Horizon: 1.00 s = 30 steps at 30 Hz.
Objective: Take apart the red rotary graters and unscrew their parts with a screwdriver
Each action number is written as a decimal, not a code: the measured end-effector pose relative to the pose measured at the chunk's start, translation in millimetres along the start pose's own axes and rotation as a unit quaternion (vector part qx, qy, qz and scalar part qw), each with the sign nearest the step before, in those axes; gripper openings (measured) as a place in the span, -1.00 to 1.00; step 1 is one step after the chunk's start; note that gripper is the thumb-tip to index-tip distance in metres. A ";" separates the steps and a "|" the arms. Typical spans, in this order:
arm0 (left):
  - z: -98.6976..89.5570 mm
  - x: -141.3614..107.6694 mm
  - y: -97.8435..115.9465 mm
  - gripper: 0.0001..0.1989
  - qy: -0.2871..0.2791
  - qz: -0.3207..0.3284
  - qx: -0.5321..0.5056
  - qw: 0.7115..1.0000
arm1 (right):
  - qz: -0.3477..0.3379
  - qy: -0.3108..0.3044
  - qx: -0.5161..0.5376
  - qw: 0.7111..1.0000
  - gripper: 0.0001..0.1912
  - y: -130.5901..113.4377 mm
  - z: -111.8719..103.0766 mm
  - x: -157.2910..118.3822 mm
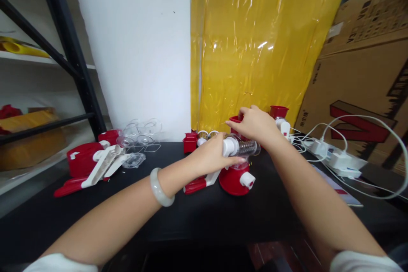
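Note:
A rotary drum grater stands upright on the table, with a round red suction base (233,182) and a white knob (247,179) low on its front. Its clear barrel (255,148) lies sideways, a perforated metal drum inside. My left hand (210,156) is closed around the white end of the barrel, thumb stretched along below it. Over the red top part (235,120) of the grater, my right hand (259,126) grips with curled fingers; its fingertips are partly hidden. Beneath my left hand lies a crank with a red handle (195,185).
Red and white grater parts (84,157) and clear plastic pieces (140,136) lie at the left. Metal drums (203,134) and small red pushers (190,142) sit behind. White chargers and cables (341,161), plus a large cardboard box (357,68), occupy the right.

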<state>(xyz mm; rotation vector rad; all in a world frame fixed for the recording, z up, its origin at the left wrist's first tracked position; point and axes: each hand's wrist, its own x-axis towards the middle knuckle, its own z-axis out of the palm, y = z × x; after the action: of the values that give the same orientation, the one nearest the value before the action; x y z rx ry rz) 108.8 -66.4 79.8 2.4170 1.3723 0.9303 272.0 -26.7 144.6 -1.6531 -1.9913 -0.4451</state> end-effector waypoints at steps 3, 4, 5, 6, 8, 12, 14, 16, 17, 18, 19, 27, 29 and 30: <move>9.0 5.6 -8.2 -0.27 0.036 0.019 -0.003 0.999 | 0.013 0.014 -0.001 1.000 -0.38 -7.4 4.2 -3.7; 9.8 7.5 -11.0 -0.30 0.044 0.026 -0.004 0.999 | 0.016 0.017 0.001 1.000 -0.38 -9.1 5.4 -4.2; 9.5 9.3 -13.7 -0.33 0.048 0.031 -0.006 0.998 | 0.017 0.017 0.004 1.000 -0.38 -10.4 6.4 -4.4; 8.2 11.2 -16.5 -0.34 0.047 0.034 -0.008 0.998 | 0.017 0.016 0.009 1.000 -0.38 -11.3 7.3 -4.1; 3.1 15.4 -22.5 -0.33 0.033 0.031 -0.016 0.999 | 0.009 0.012 0.021 1.000 -0.37 -12.0 8.4 -1.9; -13.7 26.1 -35.7 -0.31 -0.008 0.017 -0.026 0.999 | -0.054 -0.015 0.060 0.997 -0.34 -7.6 4.6 9.3; -23.3 32.2 -41.5 -0.33 -0.025 0.029 -0.035 0.999 | -0.092 -0.039 0.092 0.991 -0.32 -2.2 -0.2 16.4; -31.7 38.0 -46.0 -0.33 -0.047 0.052 -0.041 0.997 | -0.102 -0.057 0.123 0.986 -0.26 3.7 -4.7 22.4; -35.0 40.5 -47.8 -0.32 -0.060 0.062 -0.039 0.996 | -0.100 -0.064 0.138 0.983 -0.22 6.4 -5.9 24.7; -37.6 42.5 -49.4 -0.31 -0.070 0.068 -0.034 0.995 | -0.098 -0.069 0.154 0.981 -0.18 8.7 -6.1 26.7; -39.4 44.1 -50.9 -0.31 -0.077 0.070 -0.030 0.994 | -0.098 -0.075 0.170 0.978 -0.15 10.3 -5.3 28.3; -44.7 41.5 -58.2 -0.28 -0.105 0.064 -0.032 0.992 | -0.151 -0.121 0.294 0.936 -0.30 11.2 19.7 40.7; -47.3 39.9 -56.6 -0.28 -0.121 0.066 -0.018 0.990 | -0.156 -0.117 0.332 0.923 -0.34 12.6 23.0 42.6; -49.3 39.3 -55.2 -0.29 -0.132 0.062 -0.007 0.989 | -0.157 -0.112 0.359 0.913 -0.36 13.4 23.9 43.1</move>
<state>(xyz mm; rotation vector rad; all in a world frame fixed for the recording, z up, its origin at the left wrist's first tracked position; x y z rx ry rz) 54.4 -9.8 108.9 2.5284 1.1302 0.6148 275.4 24.0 148.8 -0.9566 -2.2147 0.3674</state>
